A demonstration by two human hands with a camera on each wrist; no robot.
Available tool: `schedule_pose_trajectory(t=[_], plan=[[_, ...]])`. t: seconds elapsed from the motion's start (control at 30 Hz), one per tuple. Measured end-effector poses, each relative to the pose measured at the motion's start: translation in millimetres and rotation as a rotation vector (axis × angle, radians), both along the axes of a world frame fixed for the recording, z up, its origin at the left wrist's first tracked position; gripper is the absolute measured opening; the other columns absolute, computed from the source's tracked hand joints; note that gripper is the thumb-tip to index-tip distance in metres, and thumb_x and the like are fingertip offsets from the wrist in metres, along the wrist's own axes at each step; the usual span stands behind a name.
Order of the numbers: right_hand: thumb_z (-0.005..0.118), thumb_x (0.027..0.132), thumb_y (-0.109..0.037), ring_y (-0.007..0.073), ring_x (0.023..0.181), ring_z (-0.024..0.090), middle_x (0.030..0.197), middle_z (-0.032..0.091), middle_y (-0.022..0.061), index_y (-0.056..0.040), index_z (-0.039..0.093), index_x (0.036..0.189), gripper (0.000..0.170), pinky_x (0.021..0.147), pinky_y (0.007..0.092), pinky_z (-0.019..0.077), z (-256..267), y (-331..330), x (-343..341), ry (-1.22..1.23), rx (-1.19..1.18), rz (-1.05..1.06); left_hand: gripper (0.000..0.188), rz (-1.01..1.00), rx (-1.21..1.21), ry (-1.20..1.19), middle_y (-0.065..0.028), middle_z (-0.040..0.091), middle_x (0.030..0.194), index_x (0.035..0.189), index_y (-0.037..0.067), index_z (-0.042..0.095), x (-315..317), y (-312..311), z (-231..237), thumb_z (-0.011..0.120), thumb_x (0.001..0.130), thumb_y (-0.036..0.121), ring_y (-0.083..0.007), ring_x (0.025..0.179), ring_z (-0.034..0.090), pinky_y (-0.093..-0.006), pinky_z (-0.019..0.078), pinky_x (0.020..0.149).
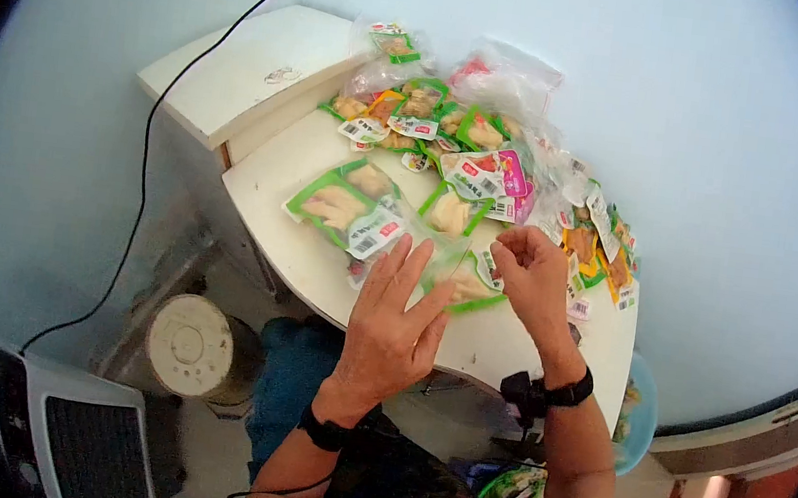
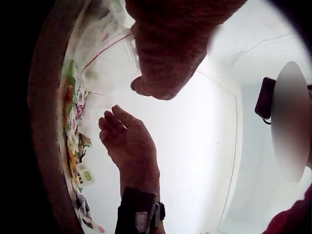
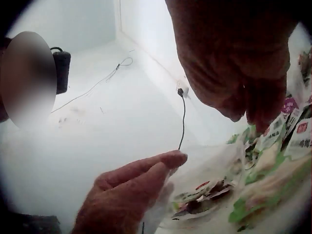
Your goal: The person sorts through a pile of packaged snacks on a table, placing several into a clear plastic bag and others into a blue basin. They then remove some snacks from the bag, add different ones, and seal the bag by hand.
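Observation:
A clear plastic bag (image 1: 403,212) with a red line along its mouth lies on the white table. My left hand (image 1: 388,331) is over the near side of this bag, fingers long and thumb set apart, its fingertips at one edge of the mouth. My right hand (image 1: 538,277) stands to the right, with thumb and forefinger pinching near the other edge. In the left wrist view, the mouth's two thin red lines spread from one corner toward the two hands. Green-edged food packets (image 1: 333,205) with pale pieces lie at the bag. Another such packet (image 1: 468,288) sits between the hands.
A heap of similar packets (image 1: 421,102) and crumpled clear bags (image 1: 503,74) fills the back of the curved table (image 1: 265,170). Orange-edged packets (image 1: 580,242) lie at the right. Below stand a blue basin (image 1: 638,414) and a round stool (image 1: 191,345). A black cable (image 1: 146,151) hangs at the left.

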State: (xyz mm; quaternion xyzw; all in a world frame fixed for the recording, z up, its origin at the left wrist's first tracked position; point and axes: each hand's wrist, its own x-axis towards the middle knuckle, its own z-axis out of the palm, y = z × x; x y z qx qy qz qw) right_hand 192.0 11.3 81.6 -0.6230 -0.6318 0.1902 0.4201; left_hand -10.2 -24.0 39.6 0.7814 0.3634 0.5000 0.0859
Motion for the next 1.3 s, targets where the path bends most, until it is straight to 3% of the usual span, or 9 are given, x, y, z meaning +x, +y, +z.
schedule_pose_trajectory(t=[0.17,0.27,0.4,0.57,0.67,0.9,1.13,1.3], plan=[[0.063,0.073,0.005,0.0367,0.098,0.062,0.115,0.062,0.0210,-0.0076,0.063,0.120,0.049,0.086,0.0417,0.0525,-30,20,11,-0.261,0.164,0.225,0.035,0.052,-0.027,0.239,-0.0245,0.046,0.143,0.113,0.002,0.065,-4,-18,19,0.070,0.078,0.006,-0.0441,0.134,0.043,-0.0509,0.0382,0.108],[0.064,0.072,0.004,0.0362,0.098,0.062,0.109,0.063,0.0177,-0.0095,0.064,0.120,0.049,0.086,0.0425,0.0518,-32,24,5,-0.420,0.284,0.265,0.033,0.124,-0.015,0.414,-0.0252,0.046,0.142,0.111,0.000,0.065,-16,-28,14,0.069,0.078,0.004,-0.0430,0.133,0.044,-0.0498,0.0401,0.107],[0.066,0.074,0.000,0.0349,0.089,0.064,0.095,0.065,0.0132,-0.0112,0.070,0.108,0.035,0.077,0.0429,0.0527,-35,35,2,-0.353,0.299,0.352,0.026,0.202,0.018,0.513,-0.0256,0.048,0.139,0.108,-0.003,0.064,-26,-34,11,0.063,0.082,0.003,-0.0410,0.131,0.047,-0.0493,0.0439,0.102],[0.066,0.078,-0.007,0.0329,0.076,0.065,0.081,0.065,0.0115,-0.0095,0.073,0.086,0.011,0.067,0.0425,0.0524,-31,41,8,-0.287,0.434,0.404,0.021,0.266,0.081,0.580,-0.0203,0.058,0.121,0.101,-0.002,0.064,-26,-38,7,0.064,0.080,0.002,-0.0385,0.117,0.057,-0.0457,0.0491,0.094],[0.066,0.080,-0.010,0.0318,0.078,0.065,0.081,0.065,0.0114,-0.0071,0.071,0.081,0.006,0.066,0.0417,0.0523,-32,46,13,-0.354,0.451,0.404,0.018,0.264,0.103,0.645,-0.0157,0.058,0.108,0.097,-0.002,0.063,-29,-36,8,0.063,0.080,0.003,-0.0337,0.109,0.059,-0.0421,0.0503,0.088],[0.064,0.081,-0.011,0.0321,0.079,0.065,0.081,0.064,0.0120,-0.0057,0.068,0.084,0.007,0.067,0.0431,0.0523,-24,44,18,-0.288,0.531,0.409,0.014,0.258,0.117,0.612,-0.0143,0.061,0.097,0.094,0.001,0.063,-46,-28,24,0.065,0.080,0.002,-0.0329,0.095,0.063,-0.0399,0.0536,0.079],[0.064,0.087,-0.014,0.0335,0.076,0.065,0.080,0.066,0.0135,-0.0043,0.067,0.086,0.010,0.066,0.0428,0.0510,9,29,13,-0.040,0.571,0.389,0.010,0.299,0.135,0.482,-0.0154,0.068,0.097,0.089,0.000,0.068,-56,-19,94,0.072,0.080,0.002,-0.0328,0.086,0.067,-0.0390,0.0552,0.075],[0.068,0.086,-0.014,0.0307,0.067,0.064,0.076,0.066,0.0150,-0.0007,0.067,0.084,0.013,0.061,0.0393,0.0491,36,12,16,0.161,0.523,0.383,0.010,0.301,0.049,0.442,-0.0137,0.070,0.090,0.088,0.002,0.072,-59,-23,147,0.074,0.079,0.003,-0.0269,0.081,0.069,-0.0327,0.0539,0.073]])
